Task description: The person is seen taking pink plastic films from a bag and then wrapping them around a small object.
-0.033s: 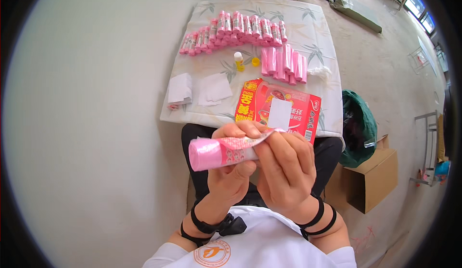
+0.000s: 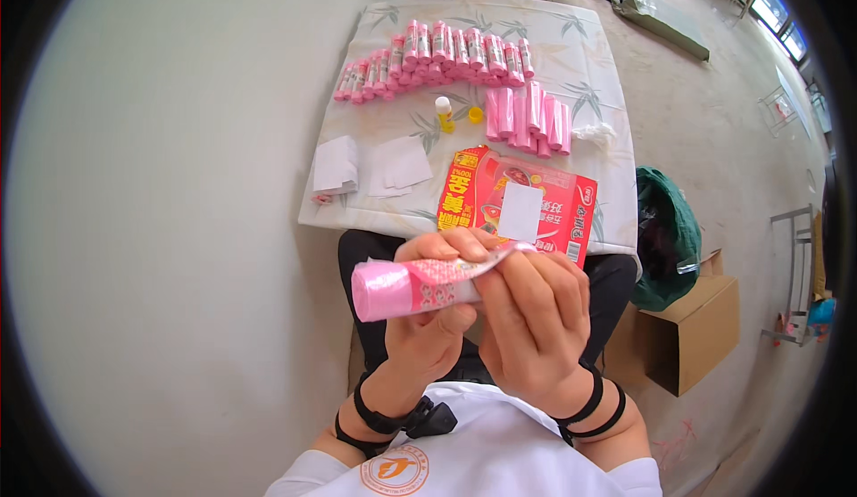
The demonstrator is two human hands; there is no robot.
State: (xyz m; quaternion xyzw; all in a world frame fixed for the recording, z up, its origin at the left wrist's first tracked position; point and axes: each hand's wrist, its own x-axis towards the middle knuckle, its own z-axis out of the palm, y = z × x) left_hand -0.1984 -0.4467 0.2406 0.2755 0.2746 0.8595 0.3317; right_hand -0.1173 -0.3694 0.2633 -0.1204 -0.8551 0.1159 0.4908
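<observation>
The left hand (image 2: 424,343) curls round a pink roll (image 2: 384,292) above the lap (image 2: 611,284), maybe to keep it steady. The right hand (image 2: 538,323), nearly closed, pinches the paper label (image 2: 436,295) on it, perhaps to keep it snug. A glue stick (image 2: 445,116) stands handy on the bench (image 2: 388,117).

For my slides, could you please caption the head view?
Left fingers and right fingers hold a pink roll, its printed label partly lifted.

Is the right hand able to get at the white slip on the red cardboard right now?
Probably, once its fingers leave the label on the pink roll: the white slip lies just beyond the right hand, with nothing visible on top.
</observation>
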